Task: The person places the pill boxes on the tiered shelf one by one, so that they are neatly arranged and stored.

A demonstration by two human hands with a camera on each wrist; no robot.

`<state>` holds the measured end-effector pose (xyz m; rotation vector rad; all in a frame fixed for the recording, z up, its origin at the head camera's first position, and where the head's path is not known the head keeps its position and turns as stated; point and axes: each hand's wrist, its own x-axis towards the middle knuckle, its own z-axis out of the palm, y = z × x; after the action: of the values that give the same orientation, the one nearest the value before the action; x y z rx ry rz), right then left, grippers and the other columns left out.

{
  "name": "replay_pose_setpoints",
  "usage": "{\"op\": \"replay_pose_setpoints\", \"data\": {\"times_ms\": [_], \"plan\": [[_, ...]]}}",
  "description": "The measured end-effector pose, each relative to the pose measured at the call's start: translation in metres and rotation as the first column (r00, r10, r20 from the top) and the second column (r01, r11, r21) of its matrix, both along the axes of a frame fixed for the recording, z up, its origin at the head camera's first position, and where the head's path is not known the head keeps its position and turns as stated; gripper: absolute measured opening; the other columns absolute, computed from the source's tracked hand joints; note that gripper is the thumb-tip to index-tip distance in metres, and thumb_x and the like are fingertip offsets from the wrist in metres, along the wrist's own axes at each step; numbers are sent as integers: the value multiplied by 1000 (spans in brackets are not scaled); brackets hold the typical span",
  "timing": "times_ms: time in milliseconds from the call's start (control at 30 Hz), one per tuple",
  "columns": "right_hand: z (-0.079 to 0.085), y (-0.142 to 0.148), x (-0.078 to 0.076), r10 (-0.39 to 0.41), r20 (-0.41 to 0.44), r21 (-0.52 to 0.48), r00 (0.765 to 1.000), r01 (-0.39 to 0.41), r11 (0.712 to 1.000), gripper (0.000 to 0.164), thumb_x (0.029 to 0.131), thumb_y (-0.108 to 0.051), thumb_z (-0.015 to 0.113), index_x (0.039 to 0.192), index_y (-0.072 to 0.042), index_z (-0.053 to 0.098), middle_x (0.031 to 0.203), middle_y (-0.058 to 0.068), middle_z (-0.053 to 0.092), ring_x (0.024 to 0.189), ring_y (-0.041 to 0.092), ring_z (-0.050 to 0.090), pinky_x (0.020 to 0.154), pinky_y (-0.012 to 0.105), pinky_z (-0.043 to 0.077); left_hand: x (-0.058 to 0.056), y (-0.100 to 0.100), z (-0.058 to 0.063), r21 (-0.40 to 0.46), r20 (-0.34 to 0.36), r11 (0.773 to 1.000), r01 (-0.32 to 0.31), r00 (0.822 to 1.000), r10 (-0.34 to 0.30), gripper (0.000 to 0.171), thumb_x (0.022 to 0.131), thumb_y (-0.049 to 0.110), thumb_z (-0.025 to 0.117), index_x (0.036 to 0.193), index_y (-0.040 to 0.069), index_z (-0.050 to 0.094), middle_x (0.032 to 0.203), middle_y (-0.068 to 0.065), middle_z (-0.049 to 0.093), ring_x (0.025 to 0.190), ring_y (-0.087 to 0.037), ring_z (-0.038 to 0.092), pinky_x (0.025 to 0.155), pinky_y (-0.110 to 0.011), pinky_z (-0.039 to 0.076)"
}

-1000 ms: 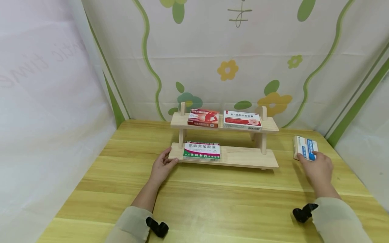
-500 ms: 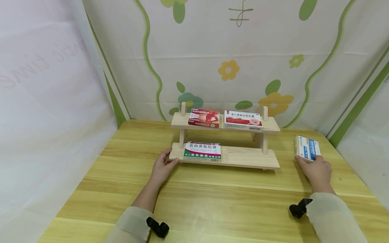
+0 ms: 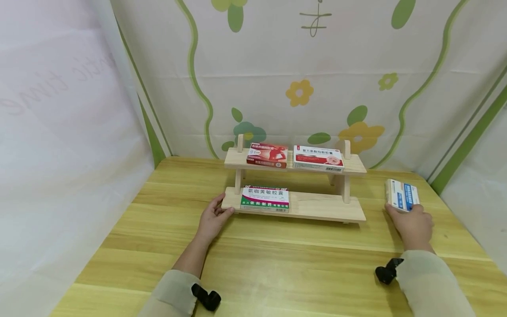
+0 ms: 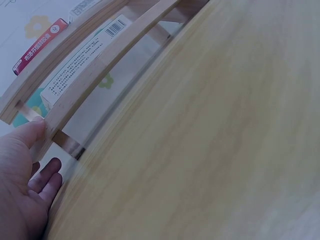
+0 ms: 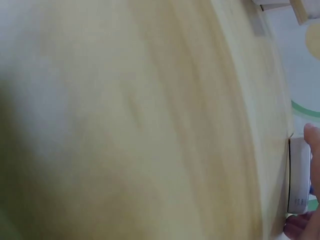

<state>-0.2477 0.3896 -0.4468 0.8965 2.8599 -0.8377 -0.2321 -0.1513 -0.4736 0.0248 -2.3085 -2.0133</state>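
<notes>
A two-tier wooden shelf (image 3: 325,210) stands on the table. My left hand (image 3: 212,220) holds the left end of its lower board; in the left wrist view the thumb (image 4: 34,129) lies against that end. A green-and-white medicine box (image 3: 264,199) lies on the lower board's left half. On the upper board are a red medicine box (image 3: 267,155) and a white-and-red medicine box (image 3: 318,158). Right of the shelf, my right hand (image 3: 413,225) grips the near end of a blue-and-white medicine box (image 3: 401,193). Its white side (image 5: 299,172) shows in the right wrist view, at the tabletop.
The wooden table (image 3: 293,268) runs back to a hanging cloth (image 3: 253,57) printed with flowers, close behind the shelf. More white cloth (image 3: 67,145) hangs along the left side, and another panel closes the right. Each sleeve carries a black clip-like device (image 3: 206,297).
My right wrist and forearm have shifted slightly left, and the blue-and-white box has turned a little in the grip. The left hand stays on the shelf. The head view has drifted slightly.
</notes>
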Motion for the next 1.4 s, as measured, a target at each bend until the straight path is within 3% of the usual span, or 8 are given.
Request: {"op": "replay_pose_setpoints", "data": {"times_ms": [500,1033,1400], "plan": [[3,-3,-6,-44,1,-41,999,44,998,106,91,-62,44,147,18,2,134,50,21,112,55,29,91,62,39,1,0,0,1,6,1000,6,1000,-6,67,92,12,68,150,6,36,155,-18,37,114,-27,57,78,-10,49],[-1,8,12,-75,-131,-95,988,63,993,97,91,-60,48,153,6,13,146,45,18,126,55,26,99,64,34,0,-1,-2,-22,5,1000,-6,1000,6,65,92,15,70,149,10,40,153,-15,42,112,-26,59,80,-13,51],[16,9,37,1,-186,-87,983,-18,996,98,92,-63,50,154,3,13,150,42,17,129,55,26,99,67,33,-1,-1,-1,-1,8,1000,-1,1000,1,65,91,13,70,149,9,40,152,-16,43,111,-24,59,80,-13,51]]}}
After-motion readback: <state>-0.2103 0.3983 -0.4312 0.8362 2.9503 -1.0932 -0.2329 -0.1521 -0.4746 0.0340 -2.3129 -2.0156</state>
